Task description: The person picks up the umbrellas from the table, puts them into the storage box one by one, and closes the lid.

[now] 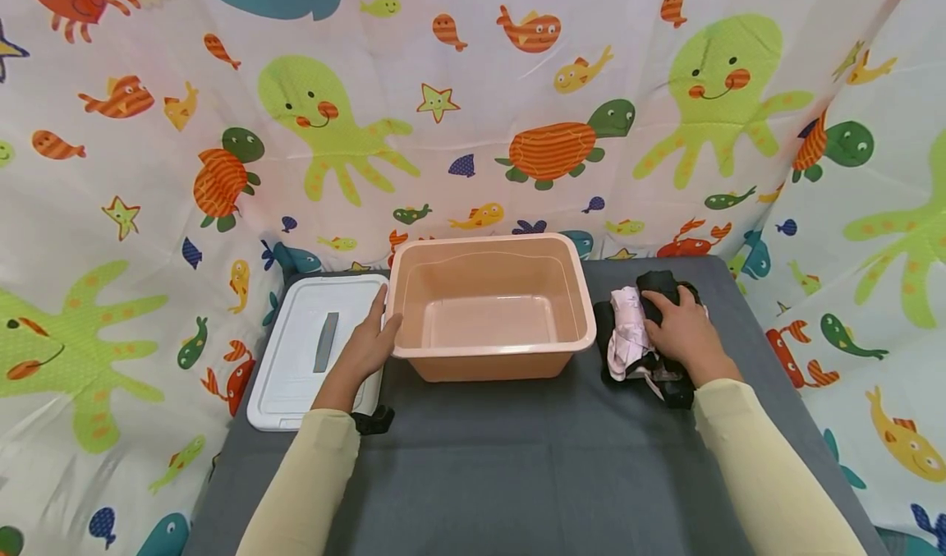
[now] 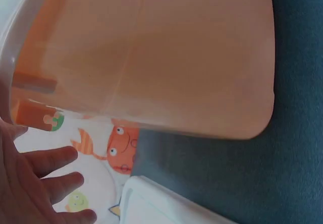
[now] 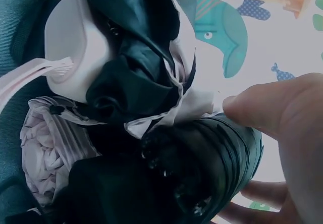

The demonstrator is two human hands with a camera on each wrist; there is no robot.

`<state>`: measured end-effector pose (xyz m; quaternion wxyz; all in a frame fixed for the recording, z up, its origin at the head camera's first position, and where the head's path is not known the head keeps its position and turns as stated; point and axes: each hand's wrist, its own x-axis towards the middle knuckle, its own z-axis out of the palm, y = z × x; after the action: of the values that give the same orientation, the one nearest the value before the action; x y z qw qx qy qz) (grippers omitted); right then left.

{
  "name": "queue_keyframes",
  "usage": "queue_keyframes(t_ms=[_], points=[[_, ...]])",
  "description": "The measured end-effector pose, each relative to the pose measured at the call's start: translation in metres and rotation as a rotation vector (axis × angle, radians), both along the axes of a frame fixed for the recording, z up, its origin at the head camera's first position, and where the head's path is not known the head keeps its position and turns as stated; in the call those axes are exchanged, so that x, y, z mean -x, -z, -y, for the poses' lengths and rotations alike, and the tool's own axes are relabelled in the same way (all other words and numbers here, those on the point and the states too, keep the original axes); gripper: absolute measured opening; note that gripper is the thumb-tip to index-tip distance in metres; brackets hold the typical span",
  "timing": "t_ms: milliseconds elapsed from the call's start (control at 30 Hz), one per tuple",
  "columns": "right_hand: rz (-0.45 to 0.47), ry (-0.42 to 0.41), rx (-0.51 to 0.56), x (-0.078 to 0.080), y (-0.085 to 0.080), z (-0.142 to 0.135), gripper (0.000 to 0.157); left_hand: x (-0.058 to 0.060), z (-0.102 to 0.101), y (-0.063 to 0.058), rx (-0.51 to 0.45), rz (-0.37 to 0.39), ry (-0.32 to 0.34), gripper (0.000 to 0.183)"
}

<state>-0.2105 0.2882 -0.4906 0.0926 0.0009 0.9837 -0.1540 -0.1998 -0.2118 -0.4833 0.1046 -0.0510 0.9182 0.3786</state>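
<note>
A peach plastic tub (image 1: 491, 365) stands at the middle of the table. At its left side, my left hand (image 1: 365, 346) rests by the rim with the fingers spread and fairly straight; the thumb lies at the tub's edge in the left wrist view. To the right of the tub, several folded compact umbrellas lie in a bunch. My right hand (image 1: 683, 334) grips a black folded umbrella (image 3: 202, 163), thumb on one side and fingers on the other. Beside it lies a pink folded umbrella (image 1: 628, 326). A white umbrella handle (image 3: 75, 47) with a strap shows in the right wrist view.
Left of the tub is a white lidded box (image 1: 296, 351) with a grey handle (image 1: 325, 342). Dark grey cloth (image 1: 480, 474) covers the table. A white curtain (image 1: 458, 55) printed with sea animals hangs behind and along both sides.
</note>
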Motion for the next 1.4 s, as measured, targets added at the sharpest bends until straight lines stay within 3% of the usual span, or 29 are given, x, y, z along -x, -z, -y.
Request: queue_keyframes(t_ms=[167, 467, 1100, 1400], points=[[0.027, 0.015, -0.008, 0.006, 0.000, 0.002, 0.061, 0.000, -0.001, 0.003, -0.082, 0.006, 0.007, 0.071], [0.158, 0.022, -0.032, 0.016, -0.005, 0.007, 0.067, -0.002, -0.003, 0.007, -0.210, -0.019, 0.007, 0.070], [0.252, 0.076, -0.052, 0.023, -0.014, 0.016, 0.066, -0.004, 0.002, 0.007, -0.183, -0.025, 0.017, 0.067], [0.195, 0.039, -0.073, 0.019, -0.013, 0.014, 0.060, -0.005, -0.005, 0.010, -0.169, -0.045, -0.030, 0.066]])
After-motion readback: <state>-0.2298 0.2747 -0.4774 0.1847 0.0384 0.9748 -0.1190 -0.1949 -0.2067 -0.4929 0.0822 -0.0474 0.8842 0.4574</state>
